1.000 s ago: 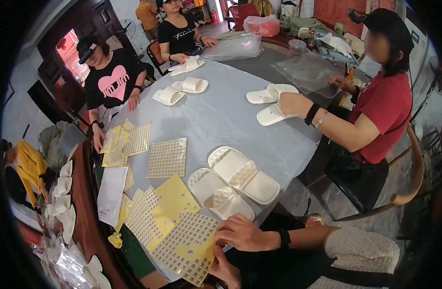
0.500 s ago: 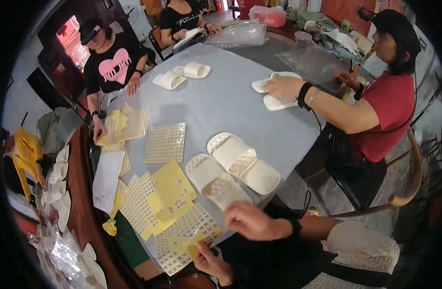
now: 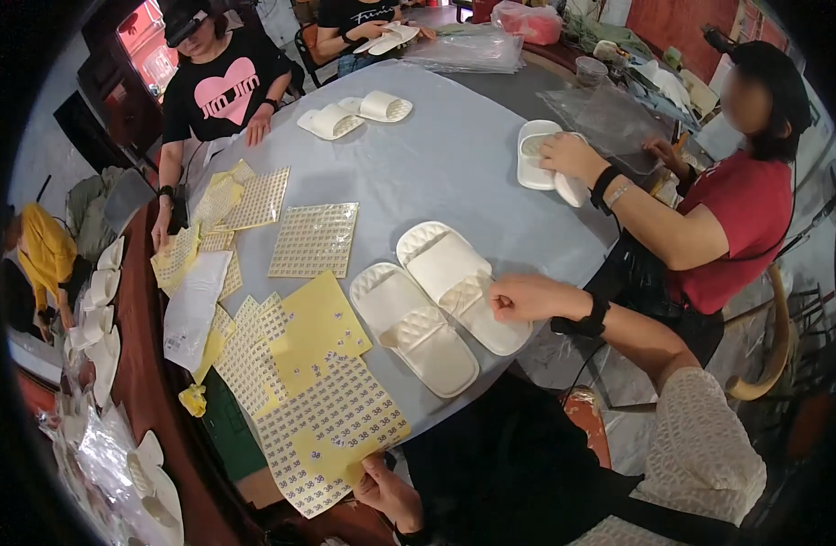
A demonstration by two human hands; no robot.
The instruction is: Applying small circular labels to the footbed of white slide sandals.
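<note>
My left hand (image 3: 388, 491) pinches the near edge of a yellow-backed sticker sheet (image 3: 322, 423), covered in rows of small labels with some bare patches. At the right slipper (image 3: 445, 264) of a white pair, my right hand (image 3: 533, 298) is held with its fingers curled together. It covers part of the slipper's sole; whether it touches the sole or holds a small sticker is hidden. The left slipper (image 3: 436, 359) lies beside it, toes pointing away from me.
More sticker sheets (image 3: 313, 241) lie to the left, near a plastic bag (image 3: 197, 305). A second slipper pair (image 3: 331, 121) rests farther off. Co-workers sit around the table (image 3: 463, 150); one at right handles white slippers (image 3: 538, 150). Slippers (image 3: 108, 287) line a ledge at far left.
My right hand has moved up and away from the sticker sheet to the right slipper. My left hand still holds the sheet. The co-worker at right has shifted the slippers in hand.
</note>
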